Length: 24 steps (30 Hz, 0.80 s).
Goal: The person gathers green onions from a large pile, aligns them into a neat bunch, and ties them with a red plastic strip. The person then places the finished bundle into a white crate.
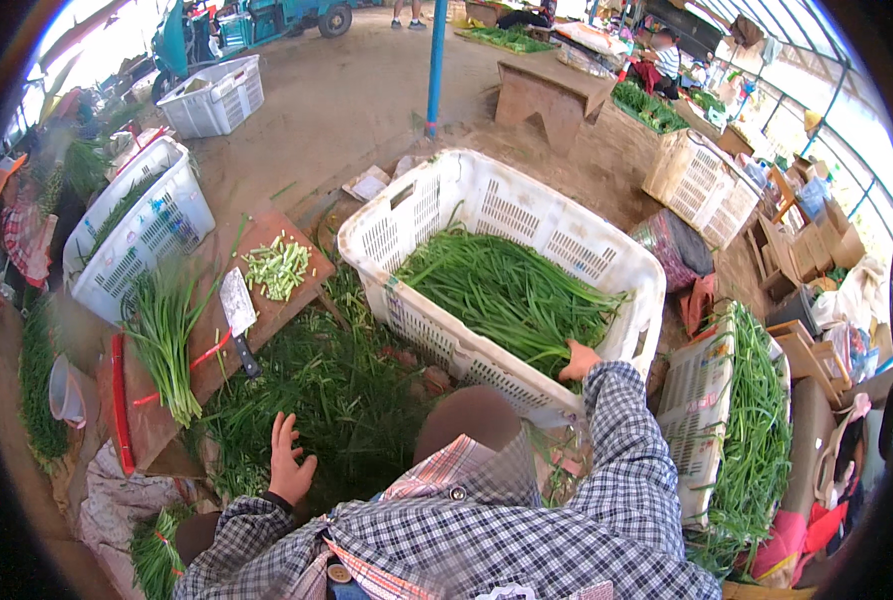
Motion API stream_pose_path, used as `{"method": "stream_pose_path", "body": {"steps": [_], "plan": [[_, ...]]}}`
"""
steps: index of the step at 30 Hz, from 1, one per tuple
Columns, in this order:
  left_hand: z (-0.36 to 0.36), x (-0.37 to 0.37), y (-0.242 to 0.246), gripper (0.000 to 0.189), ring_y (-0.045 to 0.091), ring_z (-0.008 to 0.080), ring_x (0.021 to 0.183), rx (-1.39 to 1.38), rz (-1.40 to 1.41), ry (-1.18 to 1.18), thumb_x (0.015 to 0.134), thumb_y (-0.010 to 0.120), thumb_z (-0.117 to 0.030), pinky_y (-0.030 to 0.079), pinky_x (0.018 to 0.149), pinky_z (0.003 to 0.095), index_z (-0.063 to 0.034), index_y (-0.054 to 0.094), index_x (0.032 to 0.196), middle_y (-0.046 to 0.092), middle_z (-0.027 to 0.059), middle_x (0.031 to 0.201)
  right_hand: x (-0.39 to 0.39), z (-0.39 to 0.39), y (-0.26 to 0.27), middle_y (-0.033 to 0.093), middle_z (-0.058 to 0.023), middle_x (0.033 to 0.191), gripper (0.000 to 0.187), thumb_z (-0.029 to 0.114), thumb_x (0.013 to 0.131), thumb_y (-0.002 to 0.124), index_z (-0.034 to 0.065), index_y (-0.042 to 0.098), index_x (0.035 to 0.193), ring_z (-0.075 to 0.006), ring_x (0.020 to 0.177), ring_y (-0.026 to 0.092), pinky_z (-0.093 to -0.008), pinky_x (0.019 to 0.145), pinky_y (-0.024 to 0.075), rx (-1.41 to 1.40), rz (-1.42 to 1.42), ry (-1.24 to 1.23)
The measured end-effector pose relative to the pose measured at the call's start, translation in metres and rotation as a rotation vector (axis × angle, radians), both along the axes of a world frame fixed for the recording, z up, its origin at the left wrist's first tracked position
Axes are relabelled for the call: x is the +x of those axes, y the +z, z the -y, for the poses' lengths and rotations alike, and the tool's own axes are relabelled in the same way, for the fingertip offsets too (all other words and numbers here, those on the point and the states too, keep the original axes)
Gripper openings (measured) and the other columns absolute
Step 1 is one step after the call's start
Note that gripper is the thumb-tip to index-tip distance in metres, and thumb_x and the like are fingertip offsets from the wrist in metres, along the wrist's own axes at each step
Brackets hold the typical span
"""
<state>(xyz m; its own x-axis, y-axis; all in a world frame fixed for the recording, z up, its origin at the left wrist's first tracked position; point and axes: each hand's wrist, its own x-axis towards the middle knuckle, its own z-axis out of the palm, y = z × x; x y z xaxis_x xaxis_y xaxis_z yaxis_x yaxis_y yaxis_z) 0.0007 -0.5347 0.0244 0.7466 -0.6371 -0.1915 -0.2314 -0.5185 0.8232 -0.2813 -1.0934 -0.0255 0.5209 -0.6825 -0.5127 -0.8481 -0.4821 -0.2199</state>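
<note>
Long green leafy stalks, like garlic chives (pixel 506 289), lie in a big white plastic crate (pixel 431 330) in front of me. My right hand (pixel 580 360) reaches over its near side at the right and touches the stalks; its fingertips are partly hidden. My left hand (pixel 291 459) hovers with fingers apart and nothing in it, over loose greens (pixel 334 405) on the ground. Left of it, a wooden board (pixel 213 337) bears a cleaver (pixel 238 304) with a black handle, a heap of cut pale stalk ends (pixel 277 268), a bunch of green stalks (pixel 165 337) and red strips (pixel 121 405).
White crates stand at the left (pixel 142 240), the back left (pixel 225 97) and the back right (pixel 701 184). Another crate, heaped with greens (pixel 754 427), is beside my right arm. A blue post (pixel 436 67) rises behind the middle crate. A seated person (pixel 664 64) is farther back.
</note>
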Motion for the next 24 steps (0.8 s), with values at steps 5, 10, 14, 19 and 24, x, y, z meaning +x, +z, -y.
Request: {"method": "stream_pose_path", "body": {"steps": [5,10,14,19,24], "plan": [[-0.003,0.000,-0.004,0.080,0.040,0.0345,0.133,-0.018,0.020,0.002,0.083,0.062,0.003,0.046,0.097,0.0439,-0.0114,0.024,0.152,0.009,0.0112,0.161,0.010,0.015,0.050,0.047,-0.0261,0.141,0.101,0.036,0.060,0.080,-0.0004,0.037,0.145,-0.0358,0.131,0.046,-0.0390,0.110,0.0374,-0.028,0.001,0.070],[-0.003,-0.001,-0.008,0.079,0.039,0.0351,0.134,-0.032,0.005,0.003,0.084,0.061,0.002,0.046,0.097,0.0441,-0.0133,0.024,0.153,0.010,0.0110,0.161,0.008,0.047,0.085,0.058,-0.0229,0.129,0.094,0.033,0.058,0.084,0.0007,0.047,0.137,-0.0334,0.120,0.056,-0.0376,0.103,0.0441,-0.055,0.121,0.129],[-0.004,-0.001,-0.009,0.079,0.038,0.0361,0.135,-0.044,0.004,-0.007,0.085,0.061,0.001,0.046,0.097,0.0454,-0.0140,0.023,0.153,0.009,0.0113,0.161,-0.006,0.043,0.048,0.049,-0.0224,0.140,0.100,0.037,0.061,0.084,0.0027,0.040,0.144,-0.0341,0.128,0.049,-0.0374,0.108,0.0400,-0.037,0.008,0.039],[-0.004,-0.002,-0.010,0.079,0.037,0.0374,0.136,0.001,0.019,-0.028,0.086,0.061,0.000,0.046,0.098,0.0474,-0.0146,0.022,0.153,0.008,0.0109,0.161,-0.033,0.030,-0.004,0.052,-0.0213,0.139,0.100,0.038,0.061,0.084,0.0059,0.040,0.145,-0.0358,0.126,0.051,-0.0383,0.108,0.0408,-0.038,0.016,-0.085],[-0.002,-0.001,-0.015,0.077,0.036,0.0381,0.136,0.039,-0.035,-0.007,0.087,0.059,0.000,0.046,0.099,0.0488,-0.0153,0.023,0.153,0.007,0.0102,0.161,-0.025,0.080,0.024,0.056,-0.0235,0.132,0.096,0.030,0.058,0.083,0.0010,0.044,0.141,-0.0330,0.122,0.054,-0.0369,0.104,0.0439,-0.078,0.168,-0.037]]}}
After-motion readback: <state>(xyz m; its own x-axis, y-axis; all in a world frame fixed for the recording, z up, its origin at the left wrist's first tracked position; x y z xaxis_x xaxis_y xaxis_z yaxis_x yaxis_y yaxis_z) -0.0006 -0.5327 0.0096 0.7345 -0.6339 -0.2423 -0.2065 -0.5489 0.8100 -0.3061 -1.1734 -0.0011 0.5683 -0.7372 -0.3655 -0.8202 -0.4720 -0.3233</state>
